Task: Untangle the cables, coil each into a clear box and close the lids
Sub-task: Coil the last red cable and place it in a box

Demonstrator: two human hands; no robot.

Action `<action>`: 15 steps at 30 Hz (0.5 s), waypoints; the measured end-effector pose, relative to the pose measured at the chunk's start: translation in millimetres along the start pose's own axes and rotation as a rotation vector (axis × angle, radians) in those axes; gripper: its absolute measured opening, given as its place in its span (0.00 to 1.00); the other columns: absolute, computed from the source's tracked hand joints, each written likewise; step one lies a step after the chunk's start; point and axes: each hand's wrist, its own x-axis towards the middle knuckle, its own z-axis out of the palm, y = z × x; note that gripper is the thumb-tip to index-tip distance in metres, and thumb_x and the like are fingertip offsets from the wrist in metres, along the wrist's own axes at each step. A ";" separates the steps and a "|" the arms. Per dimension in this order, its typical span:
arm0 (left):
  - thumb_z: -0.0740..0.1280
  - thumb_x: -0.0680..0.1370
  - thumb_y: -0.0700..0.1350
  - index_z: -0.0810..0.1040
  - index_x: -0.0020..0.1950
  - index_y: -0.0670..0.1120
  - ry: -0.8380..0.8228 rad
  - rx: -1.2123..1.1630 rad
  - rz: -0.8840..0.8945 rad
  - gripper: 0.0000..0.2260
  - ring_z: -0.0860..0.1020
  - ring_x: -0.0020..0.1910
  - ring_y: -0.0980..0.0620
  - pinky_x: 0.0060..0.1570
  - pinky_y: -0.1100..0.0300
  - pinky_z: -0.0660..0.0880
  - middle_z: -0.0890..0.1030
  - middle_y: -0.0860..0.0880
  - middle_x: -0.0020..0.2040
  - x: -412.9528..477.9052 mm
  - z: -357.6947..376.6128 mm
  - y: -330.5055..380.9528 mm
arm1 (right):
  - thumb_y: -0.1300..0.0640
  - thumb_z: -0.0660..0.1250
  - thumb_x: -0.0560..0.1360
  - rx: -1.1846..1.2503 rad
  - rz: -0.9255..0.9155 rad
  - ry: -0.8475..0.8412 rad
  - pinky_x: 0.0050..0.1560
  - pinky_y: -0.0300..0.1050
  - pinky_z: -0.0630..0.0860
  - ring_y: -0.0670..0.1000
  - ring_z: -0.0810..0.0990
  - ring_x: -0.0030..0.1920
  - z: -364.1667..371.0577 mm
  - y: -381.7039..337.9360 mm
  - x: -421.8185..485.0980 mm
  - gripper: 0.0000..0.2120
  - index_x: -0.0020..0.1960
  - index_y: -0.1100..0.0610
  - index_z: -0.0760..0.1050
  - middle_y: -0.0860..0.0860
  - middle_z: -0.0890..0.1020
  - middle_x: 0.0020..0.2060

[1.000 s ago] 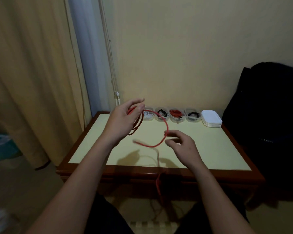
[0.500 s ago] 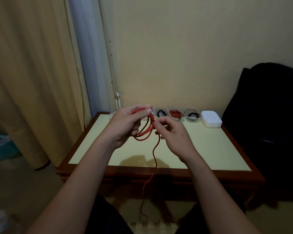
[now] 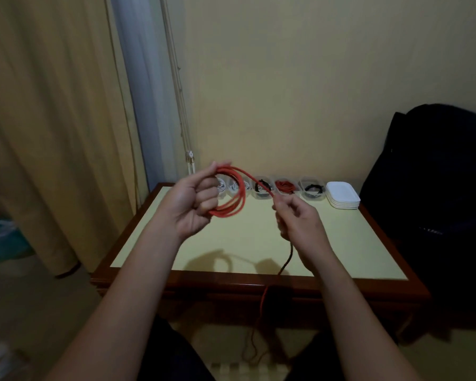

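Note:
My left hand (image 3: 193,206) grips a coil of red cable (image 3: 235,200) of several loops, raised above the table. From the coil the cable runs right to my right hand (image 3: 297,221), which pinches it between thumb and fingers. Below that hand the cable's tail hangs over the table's front edge to the floor. Along the far edge stands a row of clear boxes without lids: one with a black cable (image 3: 261,187), one with a red cable (image 3: 285,187), another with a black cable (image 3: 313,188). Boxes with white cables (image 3: 231,185) show through the coil.
A stack of white lids (image 3: 342,198) lies at the right end of the row. The table (image 3: 253,243) has a pale yellow top and a brown wooden rim. A dark bag (image 3: 437,188) sits to the right, a curtain (image 3: 52,133) to the left.
My right hand has moved right and away from the left, drawing out a length of cable. The coil in my left hand has gained a loop and is held higher.

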 end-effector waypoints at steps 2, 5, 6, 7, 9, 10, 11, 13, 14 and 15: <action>0.71 0.72 0.39 0.81 0.54 0.37 -0.036 -0.193 0.047 0.12 0.51 0.21 0.58 0.12 0.62 0.57 0.54 0.56 0.28 1.0 -11.9 13.2 | 0.47 0.67 0.81 -0.057 0.011 0.072 0.33 0.42 0.64 0.44 0.66 0.30 -11.0 12.5 0.6 0.13 0.44 0.55 0.78 0.42 0.71 0.27; 0.72 0.72 0.37 0.79 0.53 0.34 -0.037 -0.364 0.130 0.12 0.54 0.19 0.57 0.13 0.63 0.57 0.61 0.53 0.24 0.0 -23.1 28.1 | 0.50 0.69 0.80 -0.094 0.020 0.187 0.36 0.43 0.66 0.44 0.69 0.31 -23.2 27.0 -0.1 0.09 0.44 0.54 0.79 0.44 0.76 0.30; 0.67 0.75 0.38 0.78 0.52 0.34 -0.001 -0.375 0.161 0.09 0.56 0.18 0.57 0.15 0.63 0.56 0.62 0.52 0.25 -0.1 -23.6 30.1 | 0.51 0.70 0.79 -0.140 0.013 0.217 0.37 0.43 0.68 0.44 0.72 0.33 -25.7 30.0 -0.8 0.07 0.45 0.53 0.79 0.46 0.79 0.33; 0.63 0.79 0.40 0.78 0.49 0.34 0.044 -0.372 0.194 0.09 0.58 0.18 0.57 0.16 0.64 0.57 0.63 0.53 0.26 0.0 -22.5 30.2 | 0.52 0.70 0.79 -0.200 -0.004 0.237 0.39 0.42 0.70 0.44 0.73 0.34 -27.2 32.2 -1.6 0.06 0.45 0.52 0.80 0.47 0.80 0.36; 0.57 0.83 0.42 0.78 0.41 0.36 0.110 -0.347 0.248 0.17 0.59 0.21 0.58 0.20 0.66 0.57 0.65 0.53 0.29 2.8 -18.9 27.3 | 0.55 0.71 0.78 -0.357 -0.082 0.245 0.40 0.37 0.71 0.41 0.76 0.36 -27.2 34.3 -3.7 0.05 0.43 0.52 0.81 0.45 0.82 0.38; 0.56 0.84 0.42 0.77 0.39 0.37 0.126 -0.318 0.272 0.18 0.60 0.22 0.58 0.22 0.66 0.57 0.66 0.52 0.31 5.1 -16.0 24.9 | 0.56 0.71 0.78 -0.469 -0.150 0.232 0.41 0.35 0.71 0.40 0.77 0.38 -26.3 34.4 -4.5 0.05 0.43 0.53 0.81 0.44 0.82 0.37; 0.56 0.84 0.42 0.75 0.40 0.39 0.138 -0.273 0.293 0.15 0.61 0.23 0.58 0.23 0.66 0.58 0.67 0.52 0.33 7.8 -13.9 21.9 | 0.56 0.71 0.78 -0.603 -0.222 0.205 0.42 0.36 0.72 0.42 0.77 0.39 -24.5 34.3 -5.2 0.06 0.42 0.53 0.82 0.44 0.82 0.37; 0.56 0.84 0.40 0.71 0.44 0.42 0.165 -0.117 0.331 0.10 0.62 0.24 0.57 0.24 0.65 0.61 0.68 0.51 0.36 11.1 -7.2 14.3 | 0.53 0.69 0.79 -0.868 -0.319 0.116 0.43 0.45 0.72 0.47 0.77 0.41 -18.5 29.9 -7.1 0.07 0.44 0.52 0.81 0.44 0.81 0.38; 0.56 0.84 0.38 0.71 0.46 0.42 0.189 0.005 0.358 0.08 0.64 0.25 0.56 0.24 0.65 0.62 0.68 0.50 0.37 11.3 -4.6 9.6 | 0.51 0.68 0.80 -0.951 -0.343 0.063 0.43 0.47 0.71 0.49 0.76 0.42 -15.5 25.7 -8.0 0.08 0.44 0.51 0.81 0.44 0.80 0.38; 0.56 0.84 0.38 0.72 0.50 0.41 0.224 0.151 0.392 0.07 0.66 0.25 0.56 0.24 0.64 0.63 0.69 0.48 0.37 10.3 -1.7 4.3 | 0.50 0.67 0.80 -0.990 -0.366 0.006 0.43 0.48 0.70 0.50 0.76 0.43 -12.6 20.1 -8.6 0.09 0.44 0.51 0.81 0.44 0.79 0.39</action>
